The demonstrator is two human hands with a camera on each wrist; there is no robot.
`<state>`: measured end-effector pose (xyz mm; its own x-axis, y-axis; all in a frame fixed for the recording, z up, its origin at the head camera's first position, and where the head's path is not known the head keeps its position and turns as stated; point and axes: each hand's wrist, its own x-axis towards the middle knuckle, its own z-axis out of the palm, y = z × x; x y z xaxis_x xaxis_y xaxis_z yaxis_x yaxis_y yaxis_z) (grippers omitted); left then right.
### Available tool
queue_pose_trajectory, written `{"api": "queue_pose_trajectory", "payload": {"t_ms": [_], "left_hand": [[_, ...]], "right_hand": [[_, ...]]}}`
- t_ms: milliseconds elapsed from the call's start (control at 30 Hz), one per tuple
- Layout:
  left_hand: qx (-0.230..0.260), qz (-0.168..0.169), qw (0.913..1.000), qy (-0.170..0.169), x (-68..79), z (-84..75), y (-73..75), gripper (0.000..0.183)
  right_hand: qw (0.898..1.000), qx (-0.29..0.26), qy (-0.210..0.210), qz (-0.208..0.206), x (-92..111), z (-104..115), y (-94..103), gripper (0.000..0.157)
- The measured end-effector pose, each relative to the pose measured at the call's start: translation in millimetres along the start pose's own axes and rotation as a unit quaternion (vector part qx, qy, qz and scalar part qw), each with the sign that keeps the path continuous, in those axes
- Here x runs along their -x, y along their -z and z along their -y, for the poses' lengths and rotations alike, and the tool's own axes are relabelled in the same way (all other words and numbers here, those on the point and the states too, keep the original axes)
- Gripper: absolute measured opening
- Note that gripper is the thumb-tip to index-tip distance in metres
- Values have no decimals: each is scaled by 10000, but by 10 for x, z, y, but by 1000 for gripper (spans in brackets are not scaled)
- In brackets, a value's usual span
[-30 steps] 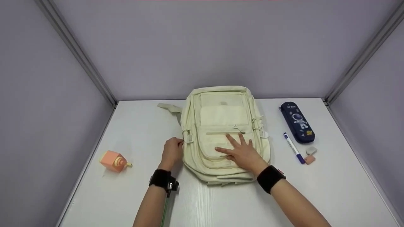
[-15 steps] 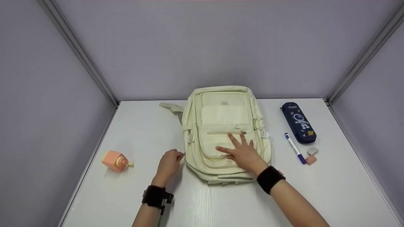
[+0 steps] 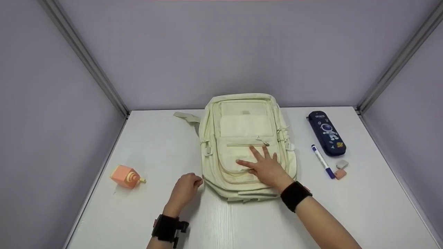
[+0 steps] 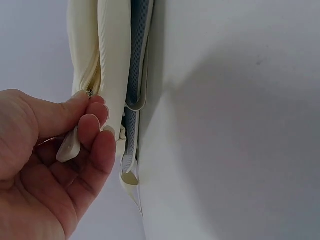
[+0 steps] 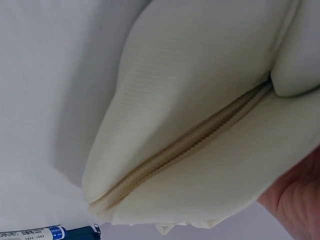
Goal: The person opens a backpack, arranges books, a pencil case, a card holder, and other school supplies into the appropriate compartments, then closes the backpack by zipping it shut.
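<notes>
A cream backpack (image 3: 246,126) lies on the white table with its front pockets facing up. At its lower left side, my left hand (image 3: 186,188) pinches a zipper pull (image 4: 70,146) between thumb and fingers; the left wrist view shows the pull's pale tab hanging inside the hand and the zipper teeth parted above it. My right hand (image 3: 268,170) rests with fingers spread on the front pocket, just below a short horizontal zipper. In the right wrist view, another zipper (image 5: 185,142) runs along the bag's side, and only a bit of the right hand shows.
To the right lie a dark blue pencil case (image 3: 326,133) with an astronaut print, a blue-and-white marker (image 3: 323,162), a grey eraser (image 3: 342,164) and a pink eraser (image 3: 340,173). An orange bottle-shaped object (image 3: 125,176) with a yellow tip is at the left. A strap (image 3: 187,117) sticks out behind the bag.
My left hand has slid down along the backpack's left side, toward the bottom corner, with the zipper pull. The right hand has stayed on the front pocket.
</notes>
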<state>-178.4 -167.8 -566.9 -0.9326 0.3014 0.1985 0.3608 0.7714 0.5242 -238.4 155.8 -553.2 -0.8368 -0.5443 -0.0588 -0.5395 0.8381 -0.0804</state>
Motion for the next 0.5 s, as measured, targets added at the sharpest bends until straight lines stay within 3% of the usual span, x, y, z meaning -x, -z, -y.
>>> {"api": "queue_pose_trajectory", "payload": {"t_ms": [167, 500], "left_hand": [[186, 281, 9994, -28, -8, -63, 5, 17], [180, 648, 9952, -706, -23, -150, 38, 17]], "right_hand": [[10000, -39, -48, 71, -7, 9, 20, 48], [9995, -302, -73, -40, -5, 25, 35, 46]]}}
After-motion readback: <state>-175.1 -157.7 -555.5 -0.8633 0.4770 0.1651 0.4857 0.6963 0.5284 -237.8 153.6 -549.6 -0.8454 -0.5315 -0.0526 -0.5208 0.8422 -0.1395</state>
